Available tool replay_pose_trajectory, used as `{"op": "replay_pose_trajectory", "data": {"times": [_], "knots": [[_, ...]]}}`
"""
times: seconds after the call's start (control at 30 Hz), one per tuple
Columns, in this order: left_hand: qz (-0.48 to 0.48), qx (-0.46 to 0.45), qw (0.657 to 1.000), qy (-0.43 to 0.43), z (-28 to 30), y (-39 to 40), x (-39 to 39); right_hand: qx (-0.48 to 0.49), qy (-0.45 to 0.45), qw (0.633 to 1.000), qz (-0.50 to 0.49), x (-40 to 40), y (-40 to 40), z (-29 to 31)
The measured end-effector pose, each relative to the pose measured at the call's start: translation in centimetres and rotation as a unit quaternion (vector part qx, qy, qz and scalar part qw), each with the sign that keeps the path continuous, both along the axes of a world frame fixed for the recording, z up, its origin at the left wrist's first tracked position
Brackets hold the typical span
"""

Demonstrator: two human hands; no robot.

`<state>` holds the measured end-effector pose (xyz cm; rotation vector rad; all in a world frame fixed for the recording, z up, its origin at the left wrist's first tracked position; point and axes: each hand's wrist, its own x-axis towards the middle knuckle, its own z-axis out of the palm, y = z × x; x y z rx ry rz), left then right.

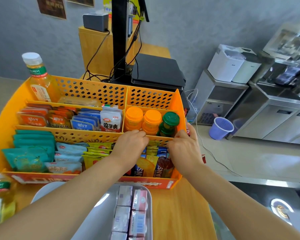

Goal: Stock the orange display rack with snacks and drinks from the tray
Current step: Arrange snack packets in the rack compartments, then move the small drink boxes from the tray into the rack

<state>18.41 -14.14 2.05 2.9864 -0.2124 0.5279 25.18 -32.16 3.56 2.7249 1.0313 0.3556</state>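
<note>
The orange display rack (87, 134) fills the far half of the wooden counter (180, 210), its tiers running from the near edge up to a perforated back wall. The white tray (150, 205) sits at the counter's near edge, just in front of the rack, holding pink-and-white drink cartons (131, 210) in two rows. A tea bottle (39, 78) stands upright in the rack's back left corner; a second bottle (0, 200) stands off the tray at the counter's left edge. Both hands work at the rack's right side, over the biscuit packs (154, 164) in the front tier. The left hand (131, 143) and right hand (184, 147) have fingers curled down at the divider, but what they pinch is hidden. The cartons look light, stiff and squashable; hold them by the flat sides. The small jelly cups (151, 121) behind look slippery and topple-prone, best taken by the lids.
</note>
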Motion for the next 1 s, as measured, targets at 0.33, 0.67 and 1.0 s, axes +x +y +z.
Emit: {"op": "replay_pose_trajectory", "data": {"times": [0.33,0.67,1.0], "knots": [[-0.016,-0.187,0.979,-0.075,1.3,1.8,-2.7,0.14,-0.049,0.987,0.063,-1.7,0.2,0.4],[0.017,-0.262,0.965,0.011,-1.0,2.9,-8.3,0.205,0.19,0.955,0.096,-10.3,2.6,-3.5],[0.131,-0.41,0.863,0.264,-7.1,4.8,-15.3,0.062,0.117,0.991,-0.026,-16.0,5.8,-5.3]]}}
